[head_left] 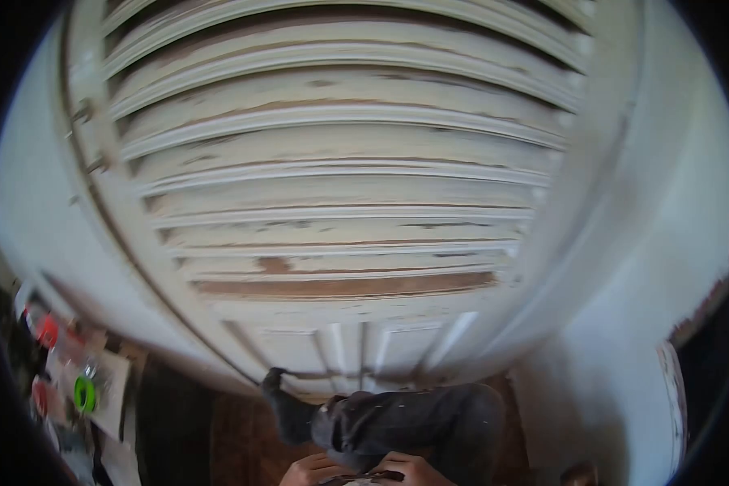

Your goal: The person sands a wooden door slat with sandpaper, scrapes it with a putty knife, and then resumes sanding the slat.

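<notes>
Low in the view, close to my lap, my left hand [309, 470] has its fingers curled inward. My right hand [413, 468] is beside it, fingers bent toward the left one. Between them lies something dark and narrow, cut off by the bottom edge; I cannot make out what it is. My bent leg in dark trousers [417, 417] stretches across just beyond the hands, ending in a dark-covered foot [287, 413]. Ahead stands a white louvred door [340, 194] with worn paint and brown bare patches on its slats.
At the lower left, a board [113, 393] carries a bright green ring [84, 394], with red-topped items [47, 330] nearby. A white panel [599, 397] stands at the right. Brown flooring [239, 425] shows beneath my leg. Metal fittings [97, 164] sit on the door's left edge.
</notes>
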Demonstrator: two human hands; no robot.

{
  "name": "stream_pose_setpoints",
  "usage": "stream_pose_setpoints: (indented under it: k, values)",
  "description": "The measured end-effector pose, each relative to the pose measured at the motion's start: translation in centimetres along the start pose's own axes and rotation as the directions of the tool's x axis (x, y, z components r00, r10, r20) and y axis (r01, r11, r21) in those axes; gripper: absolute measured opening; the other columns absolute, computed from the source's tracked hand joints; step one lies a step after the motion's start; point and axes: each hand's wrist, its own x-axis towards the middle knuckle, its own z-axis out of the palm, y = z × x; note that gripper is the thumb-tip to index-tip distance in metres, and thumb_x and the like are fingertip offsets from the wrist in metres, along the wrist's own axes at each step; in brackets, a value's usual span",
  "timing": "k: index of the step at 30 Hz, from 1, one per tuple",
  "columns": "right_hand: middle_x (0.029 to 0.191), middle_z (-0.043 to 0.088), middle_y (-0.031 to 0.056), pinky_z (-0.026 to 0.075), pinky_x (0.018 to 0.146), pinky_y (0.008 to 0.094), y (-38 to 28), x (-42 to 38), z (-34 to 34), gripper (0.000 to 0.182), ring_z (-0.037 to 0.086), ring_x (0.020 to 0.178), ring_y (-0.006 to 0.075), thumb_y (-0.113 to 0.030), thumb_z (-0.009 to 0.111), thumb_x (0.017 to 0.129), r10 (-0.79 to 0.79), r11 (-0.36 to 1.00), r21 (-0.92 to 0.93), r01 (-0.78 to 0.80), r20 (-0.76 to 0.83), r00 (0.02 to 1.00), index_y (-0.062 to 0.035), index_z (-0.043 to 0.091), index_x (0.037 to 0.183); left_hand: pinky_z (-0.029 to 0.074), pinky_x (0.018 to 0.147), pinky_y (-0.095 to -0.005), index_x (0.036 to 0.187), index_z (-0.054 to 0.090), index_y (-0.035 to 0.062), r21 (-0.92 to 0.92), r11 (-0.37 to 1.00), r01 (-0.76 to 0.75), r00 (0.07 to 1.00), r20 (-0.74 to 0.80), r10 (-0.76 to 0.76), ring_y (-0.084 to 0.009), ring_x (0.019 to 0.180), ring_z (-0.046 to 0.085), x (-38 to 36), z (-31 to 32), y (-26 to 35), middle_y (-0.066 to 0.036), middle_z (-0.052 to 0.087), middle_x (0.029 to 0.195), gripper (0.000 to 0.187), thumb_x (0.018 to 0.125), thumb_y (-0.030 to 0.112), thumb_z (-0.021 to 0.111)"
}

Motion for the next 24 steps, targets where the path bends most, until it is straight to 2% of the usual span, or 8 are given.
stream_pose_setpoints:
  k: [7,11,13,14,15,17,19,24]
  values:
    - [0.098,0.066,0.0152,0.055,0.08,0.0457,-0.7,-1.6,-1.2,0.017,0.065,0.092,0.0361,-0.005,0.081,0.086,-0.125,0.99,-0.077,0.115,-0.135,0.983,-0.0006,0.074,0.101,0.058,0.073,-0.0415,0.102,0.078,0.0029,-0.077,0.994,0.079,0.996,0.051,-0.075,-0.0329,0.086,0.072,-0.2,1.3,0.7,-0.014,0.074,0.096,0.025,0.077,-0.002,0.08]
    - [0.098,0.065,0.015,0.055,0.08,0.0451,0.0,-1.6,-1.2,0.02,0.065,0.094,0.0353,-0.005,0.082,0.085,-0.14,0.98,-0.155,0.124,-0.093,0.986,-0.0013,0.073,0.103,0.058,0.073,-0.0418,0.103,0.078,0.004,-0.088,0.995,0.05,0.999,-0.017,-0.052,-0.0333,0.086,0.071,-1.0,3.9,-0.3,-0.013,0.074,0.097,0.026,0.078,-0.001,0.08]
    - [0.1,0.065,0.0157,0.056,0.081,0.045,0.5,-0.9,-1.7,0.023,0.065,0.096,0.0356,0.002,0.082,0.081,-0.177,0.969,-0.197,0.147,-0.145,0.973,-0.0014,0.072,0.101,0.058,0.073,-0.0416,0.103,0.078,0.0037,-0.044,0.998,-0.037,0.996,-0.08,0.034,-0.0346,0.089,0.072,1.6,3.4,0.6,-0.014,0.074,0.097,0.028,0.075,0.001,0.081]
    - [0.087,0.062,0.013,0.054,0.07,0.0401,0.6,0.3,-2.4,0.021,0.063,0.078,0.0287,-0.018,0.074,0.093,-0.377,0.894,-0.341,0.292,-0.218,0.9,0.0003,0.071,0.103,0.056,0.068,-0.0386,0.1,0.077,0.0041,0.038,0.986,-0.162,0.974,-0.154,0.166,-0.0294,0.083,0.07,4.0,2.7,1.0,-0.011,0.072,0.093,0.019,0.081,0.004,0.08]
    - [0.097,0.072,0.0085,0.058,0.076,0.0353,-0.3,0.7,-4.5,0.028,0.07,0.085,0.0234,-0.006,0.087,0.081,-0.355,0.865,-0.423,0.269,-0.139,0.924,-0.0032,0.078,0.106,0.054,0.063,-0.0357,0.097,0.075,0.0046,0.13,0.952,-0.276,0.931,-0.211,0.299,-0.0243,0.077,0.069,6.2,1.8,1.0,-0.008,0.071,0.088,0.011,0.087,0.007,0.079]
    - [0.089,0.066,0.0058,0.057,0.068,0.0365,-0.9,2.9,-7.1,0.02,0.067,0.08,0.0251,0.0,0.088,0.076,-0.569,0.732,-0.577,0.361,-0.228,0.79,-0.0049,0.077,0.093,0.055,0.072,-0.0327,0.112,0.079,0.011,0.344,0.894,-0.287,0.943,-0.061,0.327,-0.0214,0.098,0.07,7.6,0.8,-0.4,-0.003,0.073,0.108,0.037,0.076,0.013,0.081]
    - [0.089,0.065,0.0056,0.055,0.066,0.038,-3.6,5.4,-10.5,0.017,0.065,0.079,0.0253,0.0,0.088,0.075,-0.72,0.571,-0.74,0.355,-0.243,0.65,-0.0041,0.077,0.087,0.054,0.072,-0.0324,0.105,0.082,0.0103,0.42,0.821,-0.387,0.863,-0.148,0.482,-0.0218,0.094,0.07,12.7,-0.7,0.8,-0.004,0.076,0.103,0.042,0.064,0.015,0.077]
    - [0.088,0.068,0.0065,0.054,0.066,0.0359,-9.0,11.7,-18.0,0.028,0.064,0.078,0.0259,0.008,0.085,0.069,-0.895,0.332,-0.919,0.21,-0.237,0.377,-0.0015,0.082,0.094,0.053,0.069,-0.0331,0.101,0.081,0.0052,0.624,0.61,-0.488,0.589,-0.28,0.758,-0.0219,0.089,0.069,23.7,-2.6,2.0,-0.005,0.076,0.101,0.036,0.067,0.014,0.074]
